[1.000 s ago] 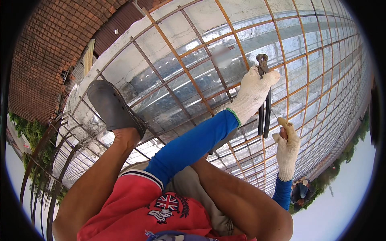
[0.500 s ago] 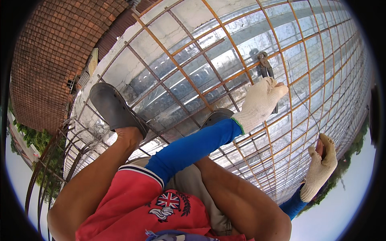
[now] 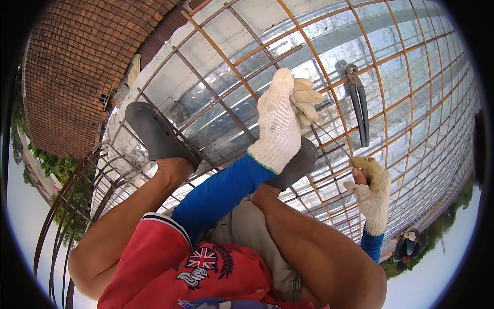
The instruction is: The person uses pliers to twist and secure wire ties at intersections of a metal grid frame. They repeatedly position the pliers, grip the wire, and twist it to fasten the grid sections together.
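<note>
Thin tie wire stretches between my two gloved hands over the rusty rebar mesh. My left hand, in a white knit glove, is closed with its fingers curled; one end of the wire runs to its lower fingers, and the palm side is hidden. Lower and to the right, my right hand pinches the other end, a bare fingertip showing through the glove. Dark-handled pincers rest on the mesh between and beyond the hands, touched by neither.
Rebar mesh spans shiny corrugated metal sheets beneath my dark clogs. Bent rebar ends stick out at left. A tiled roof lies beyond the concrete edge. Another person is far off at lower right.
My left hand has let go of the pincers and moved left, now at the wire. My right hand has come left and closer with the wire. The view has shifted slightly.
</note>
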`<action>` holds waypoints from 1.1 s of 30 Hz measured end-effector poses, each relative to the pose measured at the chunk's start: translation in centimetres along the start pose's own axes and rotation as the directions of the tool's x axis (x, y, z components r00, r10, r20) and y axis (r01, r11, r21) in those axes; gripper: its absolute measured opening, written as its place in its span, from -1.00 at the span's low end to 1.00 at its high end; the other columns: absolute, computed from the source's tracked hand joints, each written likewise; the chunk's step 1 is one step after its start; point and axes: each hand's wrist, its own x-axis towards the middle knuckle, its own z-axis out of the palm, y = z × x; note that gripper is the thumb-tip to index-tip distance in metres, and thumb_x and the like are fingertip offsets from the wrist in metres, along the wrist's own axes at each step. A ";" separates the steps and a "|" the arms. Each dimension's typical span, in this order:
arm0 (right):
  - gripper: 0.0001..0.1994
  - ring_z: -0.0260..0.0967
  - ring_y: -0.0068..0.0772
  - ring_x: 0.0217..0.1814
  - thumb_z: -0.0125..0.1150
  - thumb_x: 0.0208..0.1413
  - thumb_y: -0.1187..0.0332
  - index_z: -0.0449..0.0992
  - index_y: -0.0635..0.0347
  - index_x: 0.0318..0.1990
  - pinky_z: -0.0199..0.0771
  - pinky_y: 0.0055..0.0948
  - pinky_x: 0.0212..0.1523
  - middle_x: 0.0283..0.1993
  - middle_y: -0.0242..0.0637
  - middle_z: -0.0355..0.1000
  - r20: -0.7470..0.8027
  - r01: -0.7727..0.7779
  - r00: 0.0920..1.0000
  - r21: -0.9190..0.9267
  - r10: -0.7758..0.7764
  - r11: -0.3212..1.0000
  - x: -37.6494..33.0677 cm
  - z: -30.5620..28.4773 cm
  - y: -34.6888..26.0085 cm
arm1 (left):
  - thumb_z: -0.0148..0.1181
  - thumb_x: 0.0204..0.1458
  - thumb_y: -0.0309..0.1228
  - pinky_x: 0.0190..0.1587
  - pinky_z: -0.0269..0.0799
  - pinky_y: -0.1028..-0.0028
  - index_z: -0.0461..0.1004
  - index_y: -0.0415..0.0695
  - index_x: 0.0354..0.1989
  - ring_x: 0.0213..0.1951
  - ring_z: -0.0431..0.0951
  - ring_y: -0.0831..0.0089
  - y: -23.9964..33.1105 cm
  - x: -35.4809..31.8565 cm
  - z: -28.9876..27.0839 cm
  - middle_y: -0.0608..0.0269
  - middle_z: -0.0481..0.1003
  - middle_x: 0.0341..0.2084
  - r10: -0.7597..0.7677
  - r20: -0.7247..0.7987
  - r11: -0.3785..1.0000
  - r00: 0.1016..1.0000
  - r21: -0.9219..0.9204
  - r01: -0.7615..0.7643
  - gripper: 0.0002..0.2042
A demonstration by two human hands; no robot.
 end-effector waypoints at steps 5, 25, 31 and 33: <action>-0.55 0.58 -0.26 -0.34 0.49 0.07 0.54 0.60 0.23 0.16 0.56 -0.25 -0.28 -0.34 -0.12 0.59 0.221 0.113 0.970 -0.063 -0.097 0.992 4.9 4.1 -3.8 | 0.22 0.38 0.09 -0.59 0.45 0.51 0.60 -0.32 -0.09 -0.56 0.65 0.41 -0.1 -0.8 -0.6 0.02 0.71 -0.41 0.166 -0.170 0.986 0.971 0.040 -0.161 -0.44; -0.56 0.64 -0.04 -0.28 0.46 0.08 0.46 0.63 0.05 0.16 0.58 -0.14 -0.27 -0.32 -0.15 0.61 0.297 0.434 0.890 -0.324 -0.345 0.841 11.4 6.9 -3.0 | 0.42 0.21 -0.26 -0.09 0.61 0.19 0.67 -0.20 -0.11 -0.19 0.74 0.13 10.3 0.5 -8.9 0.04 0.69 -0.29 0.714 0.198 -0.097 0.672 0.978 -0.186 -0.75; -0.61 0.65 -0.01 -0.16 0.45 0.13 0.34 0.57 -0.02 0.13 0.61 -0.10 -0.20 -0.22 -0.19 0.64 0.277 0.593 0.802 -0.267 -0.529 0.760 14.0 10.8 -4.4 | 0.37 0.17 -0.24 0.01 0.61 0.21 0.64 -0.15 0.15 -0.13 0.73 0.03 13.7 2.9 -8.4 -0.10 0.68 -0.13 0.235 0.239 -0.485 0.942 0.869 -0.099 -0.59; -0.57 0.62 -0.07 -0.24 0.48 0.10 0.42 0.61 0.00 0.15 0.61 -0.19 -0.22 -0.29 -0.18 0.60 0.260 0.589 0.806 -0.252 -0.533 0.768 14.7 11.5 -4.5 | 0.34 0.19 -0.20 0.03 0.60 0.17 0.66 -0.13 0.12 -0.10 0.73 0.00 14.3 4.1 -8.3 -0.10 0.68 -0.10 0.130 0.176 -0.422 0.976 0.900 -0.106 -0.61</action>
